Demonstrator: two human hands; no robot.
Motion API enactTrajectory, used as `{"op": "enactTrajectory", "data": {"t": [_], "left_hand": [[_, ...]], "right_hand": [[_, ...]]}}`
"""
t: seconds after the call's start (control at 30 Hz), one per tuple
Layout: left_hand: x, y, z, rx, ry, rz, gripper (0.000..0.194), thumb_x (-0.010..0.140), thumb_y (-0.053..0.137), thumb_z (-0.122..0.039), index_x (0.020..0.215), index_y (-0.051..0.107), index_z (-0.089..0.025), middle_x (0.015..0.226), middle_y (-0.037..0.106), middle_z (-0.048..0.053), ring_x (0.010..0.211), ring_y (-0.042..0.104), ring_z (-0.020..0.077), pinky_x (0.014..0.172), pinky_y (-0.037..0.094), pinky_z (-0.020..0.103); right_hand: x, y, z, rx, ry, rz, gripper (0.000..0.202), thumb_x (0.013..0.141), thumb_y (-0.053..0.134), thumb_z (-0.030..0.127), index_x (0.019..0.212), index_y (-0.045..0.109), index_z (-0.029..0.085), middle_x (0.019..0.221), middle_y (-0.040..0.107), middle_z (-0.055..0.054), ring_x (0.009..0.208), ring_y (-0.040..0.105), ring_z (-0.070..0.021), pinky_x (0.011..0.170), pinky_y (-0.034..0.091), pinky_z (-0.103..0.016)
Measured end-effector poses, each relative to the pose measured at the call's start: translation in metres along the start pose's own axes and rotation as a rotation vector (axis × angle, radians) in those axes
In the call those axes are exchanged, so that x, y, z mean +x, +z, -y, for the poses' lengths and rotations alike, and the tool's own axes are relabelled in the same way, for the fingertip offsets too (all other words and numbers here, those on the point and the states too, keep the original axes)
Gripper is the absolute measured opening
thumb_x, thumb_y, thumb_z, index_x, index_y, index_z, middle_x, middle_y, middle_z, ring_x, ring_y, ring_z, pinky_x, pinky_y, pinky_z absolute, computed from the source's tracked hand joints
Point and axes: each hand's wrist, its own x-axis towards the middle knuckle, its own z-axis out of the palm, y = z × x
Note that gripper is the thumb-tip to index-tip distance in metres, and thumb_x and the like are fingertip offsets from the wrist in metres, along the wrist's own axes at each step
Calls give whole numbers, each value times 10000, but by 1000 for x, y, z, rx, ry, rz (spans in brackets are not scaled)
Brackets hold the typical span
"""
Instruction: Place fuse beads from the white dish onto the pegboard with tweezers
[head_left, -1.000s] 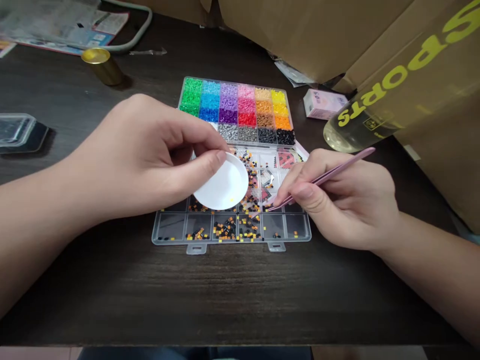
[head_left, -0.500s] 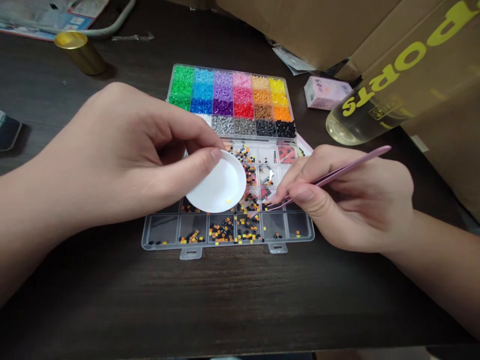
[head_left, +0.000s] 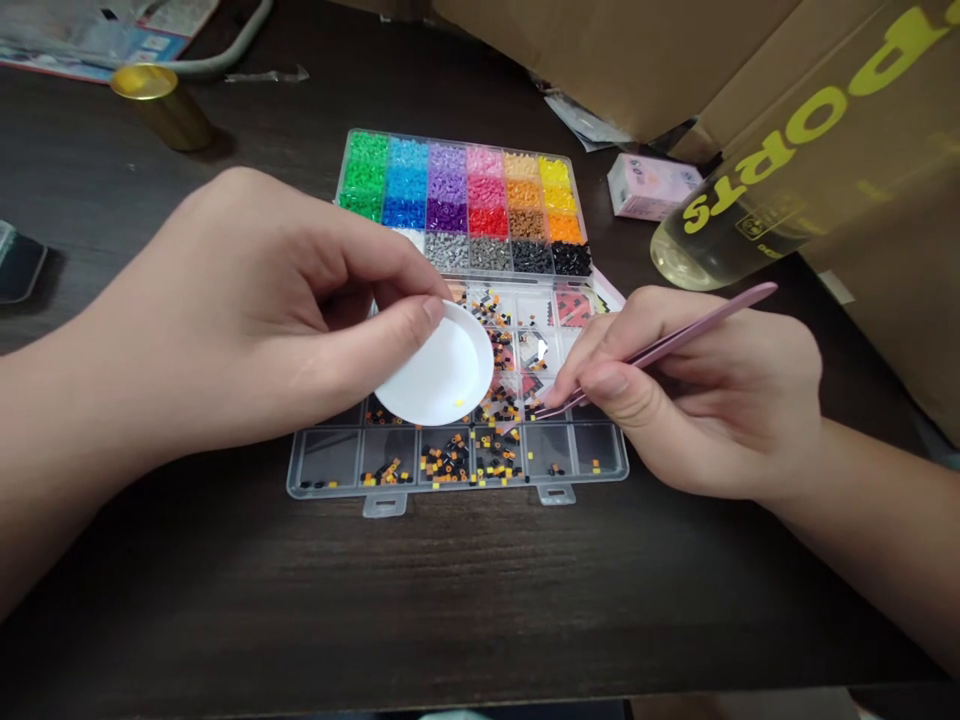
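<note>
My left hand (head_left: 300,300) pinches the rim of a small white round dish (head_left: 439,370) between thumb and fingers. One yellow bead (head_left: 459,403) lies inside it near the lower edge. In my right hand (head_left: 697,400) is a pair of pink tweezers (head_left: 690,335), tips pointing left and down among loose beads. Whether the tips grip a bead is too small to tell. Below both hands lies a clear compartment lid (head_left: 328,456) with orange, black and yellow beads scattered in its sections. My left hand and the dish hide part of it.
Behind the lid, the box (head_left: 469,200) holds beads sorted by colour. A gold cup (head_left: 165,108) stands at far left. On the right are a small pink box (head_left: 652,186), a clear bottle (head_left: 765,200) with yellow letters and cardboard (head_left: 600,70). A dark object (head_left: 19,262) sits at the left edge.
Almost nothing differs. My right hand and the tweezers have shifted very slightly left; my left hand still holds the dish in about the same place.
</note>
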Motion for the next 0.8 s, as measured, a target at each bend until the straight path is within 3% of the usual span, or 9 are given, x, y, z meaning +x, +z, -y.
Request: {"op": "enactTrajectory", "data": {"t": [0.37, 0.47, 0.8], "left_hand": [[1, 0, 0, 11, -23, -5, 341, 1019, 695, -451, 943, 924, -211, 829, 846, -64, 728, 672, 116, 649, 407, 275], [3, 1, 1, -16, 36, 41, 314, 1006, 695, -425, 949, 936, -233, 788, 830, -75, 698, 646, 100, 614, 381, 259], [3, -3, -1, -1, 29, 44, 309, 1009, 677, -394, 972, 943, -240, 800, 840, -68, 704, 659, 108, 626, 398, 289]], "right_hand": [[1, -1, 3, -61, 13, 18, 122, 1086, 770, 163, 1000, 765, 250, 897, 848, -12, 755, 827, -176, 618, 642, -331], [2, -1, 4, -52, 8, -1, 124, 1074, 793, 170, 979, 767, 246, 874, 853, -7, 731, 828, -176, 596, 640, -327], [2, 0, 5, -11, 24, -12, 159, 1063, 772, 131, 953, 763, 246, 861, 839, -24, 749, 833, -197, 623, 654, -358]]}}
